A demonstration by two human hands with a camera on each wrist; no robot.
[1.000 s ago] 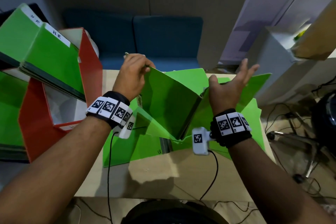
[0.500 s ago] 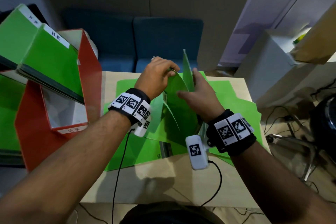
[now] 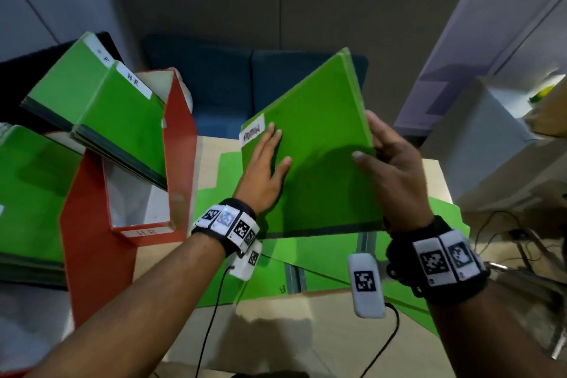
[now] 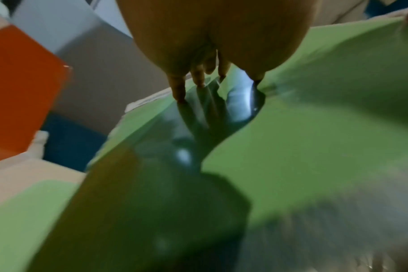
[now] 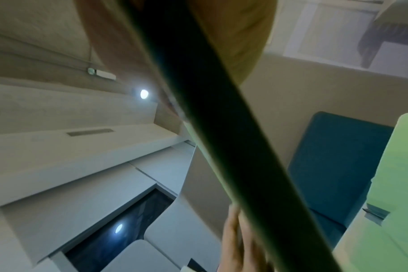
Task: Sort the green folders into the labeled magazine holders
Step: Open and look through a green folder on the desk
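Green card fills the middle of the scene: a closed green folder is held up, tilted, above the worktop. The left hand lies flat on its front cover, fingers straight and spread, holding nothing, the fingertips just below a small white label whose writing is too blurred to read. The right hand grips the folder's right edge, thumb curled over the front cover and the fingers wrapped round behind. From the right wrist the folder's edge runs as a dark band across the view.

Below both hands, more green folders lie loose and overlapping on the worktop. To the left of the left hand's fingers stands a red magazine holder marked HR on its low front lip, with two green folders tabbed HR leaning out of it. Further left again, another green stack shows at the edge of view. Beyond the fingertips of both hands sits a blue sofa.
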